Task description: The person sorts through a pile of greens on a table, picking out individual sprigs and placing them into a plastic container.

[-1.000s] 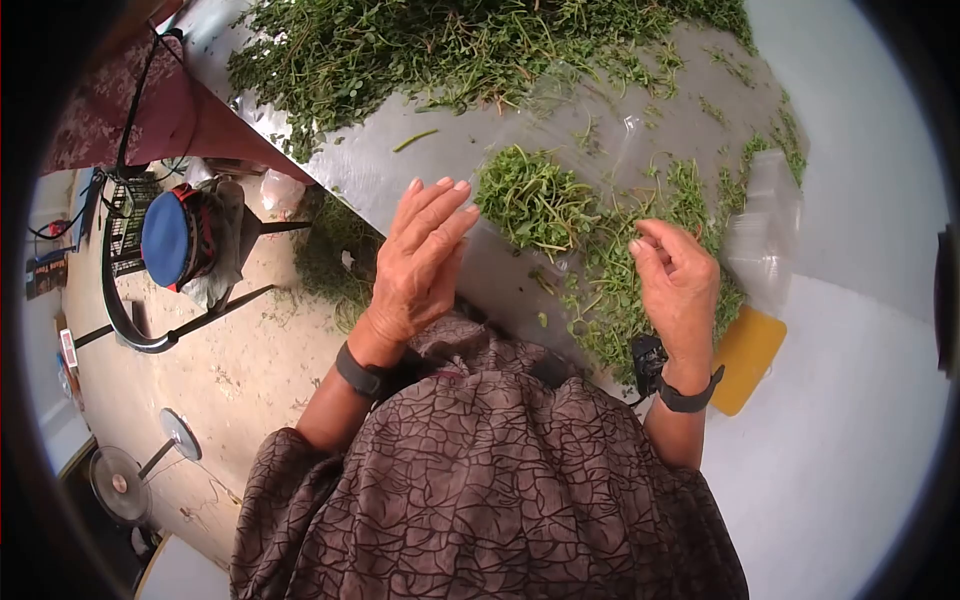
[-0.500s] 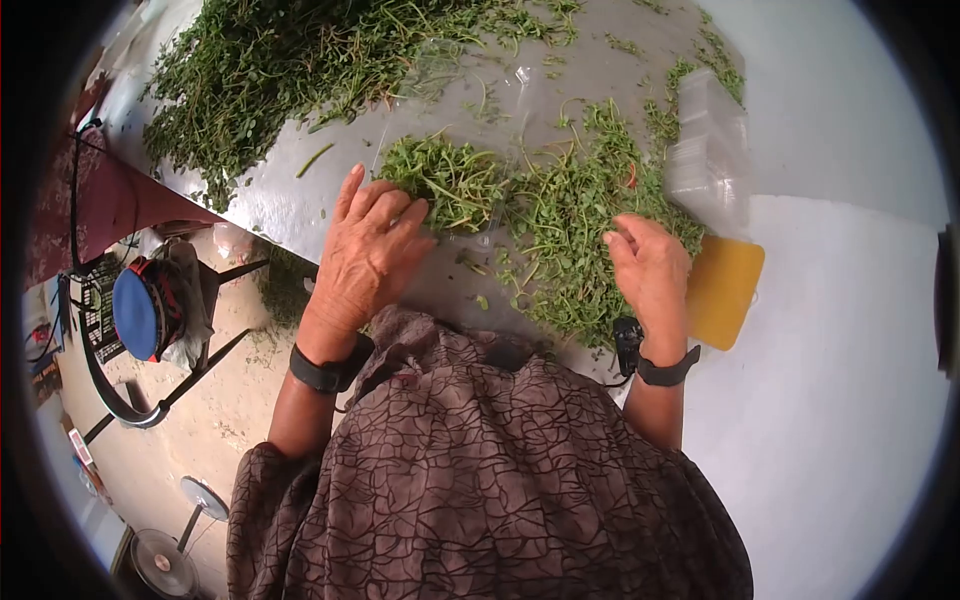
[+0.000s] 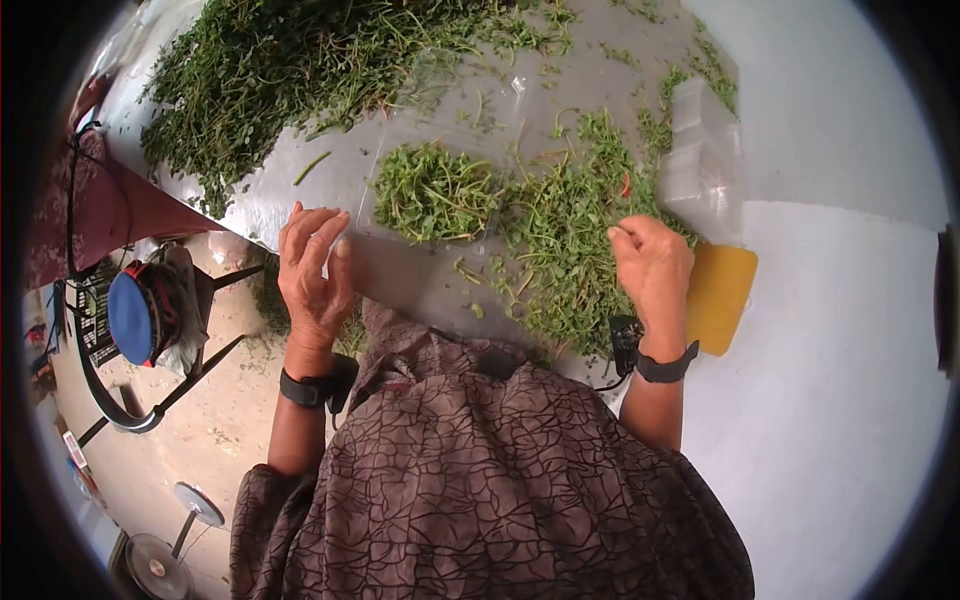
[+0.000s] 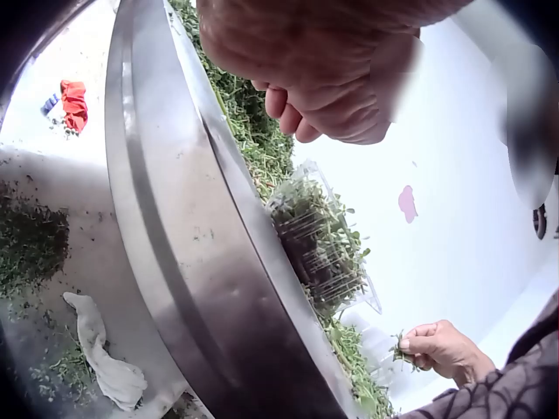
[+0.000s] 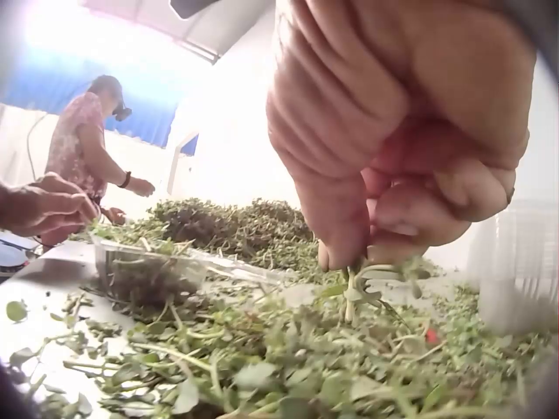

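A clear plastic box (image 3: 368, 212) filled with green sprigs (image 3: 435, 190) lies on the metal table, its transparent lid (image 3: 430, 90) folded back behind it. Left of the box, my left hand (image 3: 318, 265) hangs in the air by the table edge, fingers loosely bent, holding nothing. My right hand (image 3: 655, 270) is over the right side of the loose pile of sprigs (image 3: 575, 235). In the right wrist view, its thumb and fingers pinch a small sprig (image 5: 351, 292) just above the pile.
A large heap of greens (image 3: 260, 90) covers the table's far left. Stacked clear boxes (image 3: 703, 165) and a yellow board (image 3: 725, 300) are at the right. A stool with a blue seat (image 3: 132, 312) stands left. Another person (image 5: 83, 148) works beyond the table.
My left hand has moved left, away from the filled box, and its fingers have drawn off the sprigs. My right hand has stayed over the pile. The head view has shifted.
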A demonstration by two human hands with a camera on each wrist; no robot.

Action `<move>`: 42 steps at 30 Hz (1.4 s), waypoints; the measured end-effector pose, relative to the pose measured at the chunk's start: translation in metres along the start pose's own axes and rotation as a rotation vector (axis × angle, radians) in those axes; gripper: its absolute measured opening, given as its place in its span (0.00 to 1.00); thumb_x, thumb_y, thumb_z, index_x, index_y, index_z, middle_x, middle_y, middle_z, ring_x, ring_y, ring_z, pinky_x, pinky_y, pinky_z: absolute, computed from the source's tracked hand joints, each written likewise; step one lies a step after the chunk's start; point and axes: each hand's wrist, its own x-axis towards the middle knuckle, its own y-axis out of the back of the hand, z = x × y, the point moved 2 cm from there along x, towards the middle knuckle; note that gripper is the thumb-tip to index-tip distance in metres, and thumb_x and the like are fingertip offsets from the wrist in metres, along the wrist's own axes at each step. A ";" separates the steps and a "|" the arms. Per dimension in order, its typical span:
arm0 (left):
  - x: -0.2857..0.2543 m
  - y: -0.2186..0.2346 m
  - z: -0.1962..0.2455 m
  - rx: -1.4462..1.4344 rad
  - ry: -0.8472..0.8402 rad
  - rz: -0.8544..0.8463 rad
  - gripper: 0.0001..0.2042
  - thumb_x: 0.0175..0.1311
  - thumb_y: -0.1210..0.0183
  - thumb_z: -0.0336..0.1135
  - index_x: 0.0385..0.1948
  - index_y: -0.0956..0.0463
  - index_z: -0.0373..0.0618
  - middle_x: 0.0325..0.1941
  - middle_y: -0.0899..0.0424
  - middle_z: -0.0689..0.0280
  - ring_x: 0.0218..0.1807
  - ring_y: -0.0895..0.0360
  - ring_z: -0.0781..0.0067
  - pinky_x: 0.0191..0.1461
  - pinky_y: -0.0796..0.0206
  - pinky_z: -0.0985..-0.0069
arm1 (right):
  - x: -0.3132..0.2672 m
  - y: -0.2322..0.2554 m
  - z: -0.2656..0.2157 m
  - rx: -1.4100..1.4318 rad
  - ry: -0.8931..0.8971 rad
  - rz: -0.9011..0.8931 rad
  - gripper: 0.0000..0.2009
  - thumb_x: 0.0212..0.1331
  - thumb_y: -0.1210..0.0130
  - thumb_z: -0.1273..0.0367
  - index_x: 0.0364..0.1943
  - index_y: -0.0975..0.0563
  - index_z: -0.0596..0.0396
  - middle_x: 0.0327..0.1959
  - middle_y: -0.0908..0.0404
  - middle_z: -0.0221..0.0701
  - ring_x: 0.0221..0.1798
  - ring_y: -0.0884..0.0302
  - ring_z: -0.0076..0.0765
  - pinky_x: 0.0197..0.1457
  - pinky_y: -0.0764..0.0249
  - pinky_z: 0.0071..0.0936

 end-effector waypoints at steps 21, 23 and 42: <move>-0.001 -0.030 -0.023 -0.107 0.129 0.107 0.07 0.59 0.46 0.21 0.38 0.23 0.40 0.40 0.21 0.59 0.46 0.24 0.56 0.63 0.36 0.58 | 0.026 -0.006 0.017 -0.061 -0.097 -0.038 0.05 0.45 0.44 0.71 0.18 0.26 0.57 0.17 0.27 0.43 0.21 0.29 0.53 0.26 0.32 0.38; -0.001 -0.031 -0.023 -0.103 0.131 0.103 0.08 0.59 0.46 0.21 0.38 0.23 0.40 0.40 0.21 0.59 0.46 0.24 0.56 0.63 0.36 0.58 | 0.025 -0.001 0.016 0.110 -0.271 -0.079 0.06 0.46 0.43 0.70 0.20 0.25 0.57 0.19 0.25 0.42 0.23 0.26 0.51 0.28 0.30 0.39; -0.002 -0.032 -0.021 -0.058 0.122 0.101 0.08 0.54 0.44 0.21 0.35 0.23 0.40 0.39 0.21 0.59 0.46 0.24 0.54 0.63 0.35 0.60 | 0.028 0.013 0.004 0.406 -0.262 -0.105 0.12 0.48 0.44 0.77 0.15 0.35 0.60 0.12 0.40 0.21 0.19 0.48 0.14 0.21 0.48 0.20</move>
